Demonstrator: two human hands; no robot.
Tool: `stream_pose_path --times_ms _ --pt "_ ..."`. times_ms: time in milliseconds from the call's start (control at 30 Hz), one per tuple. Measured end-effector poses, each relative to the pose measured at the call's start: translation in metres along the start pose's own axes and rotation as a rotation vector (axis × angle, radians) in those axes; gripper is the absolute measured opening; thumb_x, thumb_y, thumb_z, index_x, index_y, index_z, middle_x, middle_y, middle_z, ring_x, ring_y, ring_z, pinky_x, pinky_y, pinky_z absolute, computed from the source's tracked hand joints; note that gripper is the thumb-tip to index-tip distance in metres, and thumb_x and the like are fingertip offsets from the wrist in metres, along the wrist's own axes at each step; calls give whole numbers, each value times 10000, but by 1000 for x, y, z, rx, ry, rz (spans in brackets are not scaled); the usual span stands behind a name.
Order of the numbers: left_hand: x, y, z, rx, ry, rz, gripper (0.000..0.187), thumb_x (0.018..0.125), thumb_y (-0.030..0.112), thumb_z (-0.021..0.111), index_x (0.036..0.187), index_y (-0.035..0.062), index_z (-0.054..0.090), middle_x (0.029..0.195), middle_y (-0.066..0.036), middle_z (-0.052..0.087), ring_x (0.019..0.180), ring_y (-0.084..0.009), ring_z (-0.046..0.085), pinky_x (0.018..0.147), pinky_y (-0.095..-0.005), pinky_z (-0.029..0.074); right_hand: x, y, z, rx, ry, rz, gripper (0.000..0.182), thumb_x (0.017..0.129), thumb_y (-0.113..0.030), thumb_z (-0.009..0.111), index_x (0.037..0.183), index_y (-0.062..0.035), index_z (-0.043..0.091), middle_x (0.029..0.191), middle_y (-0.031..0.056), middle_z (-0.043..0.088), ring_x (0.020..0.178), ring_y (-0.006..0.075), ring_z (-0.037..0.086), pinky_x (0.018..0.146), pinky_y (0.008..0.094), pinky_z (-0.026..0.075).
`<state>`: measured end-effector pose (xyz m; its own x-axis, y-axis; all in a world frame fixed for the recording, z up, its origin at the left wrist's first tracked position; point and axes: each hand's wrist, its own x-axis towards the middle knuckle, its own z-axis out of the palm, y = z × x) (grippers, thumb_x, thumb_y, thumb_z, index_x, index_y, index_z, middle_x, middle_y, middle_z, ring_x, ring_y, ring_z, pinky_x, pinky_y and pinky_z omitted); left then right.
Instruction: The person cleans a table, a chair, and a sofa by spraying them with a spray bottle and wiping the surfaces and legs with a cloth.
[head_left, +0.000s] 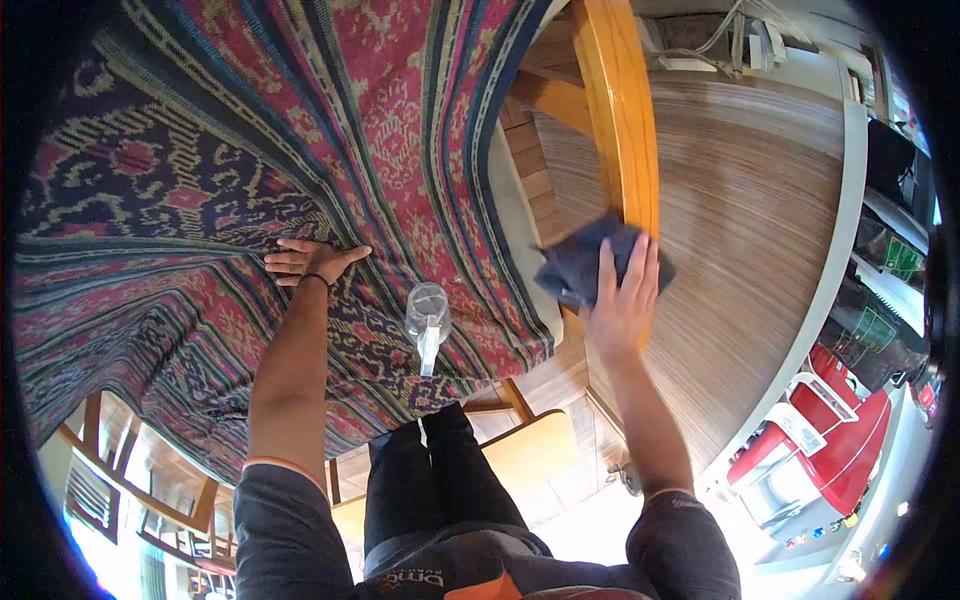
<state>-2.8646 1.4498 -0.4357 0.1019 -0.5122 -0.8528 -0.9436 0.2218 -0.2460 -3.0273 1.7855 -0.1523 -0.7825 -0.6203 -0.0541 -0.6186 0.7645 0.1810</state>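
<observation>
A dark cloth (590,262) lies folded under my right hand (622,300), pressed onto a varnished wooden beam (625,130). The fingers lie over the cloth and hold it against the wood. My left hand (305,262) rests on the patterned woven tablecloth (400,130), fingers spread and thumb stretched out to the right. Nothing is in that hand. Between my arms, nearer my body, a clear bottle (428,310) with a white part at its lower end sits on the tablecloth.
A wood-grain panel (740,200) stands right of the beam. Red and white items (830,450) and dark packages (870,320) line the far right. Wooden chairs (140,490) stand at the lower left, and a pale wooden seat (540,455) is beside my legs.
</observation>
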Motion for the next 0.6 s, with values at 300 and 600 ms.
stream_pose_path --times_ms 300,600 --pt "-11 1 -7 -19 48 39 1776 436 802 840 1423 -56 -363 1505 -381 -322 1421 -488 -321 1139 -672 -82 149 -23 -7 343 317 109 942 614 -144 725 1505 -198 425 1581 210 301 1411 484 319 1114 585 288" --pt "34 -3 3 203 -138 179 1483 567 893 673 1517 -88 93 1575 -351 57 1471 -481 68 1144 -665 181 128 22 -12 291 106 -90 878 773 -259 698 1554 -179 305 1588 232 267 1415 493 299 1127 577 287"
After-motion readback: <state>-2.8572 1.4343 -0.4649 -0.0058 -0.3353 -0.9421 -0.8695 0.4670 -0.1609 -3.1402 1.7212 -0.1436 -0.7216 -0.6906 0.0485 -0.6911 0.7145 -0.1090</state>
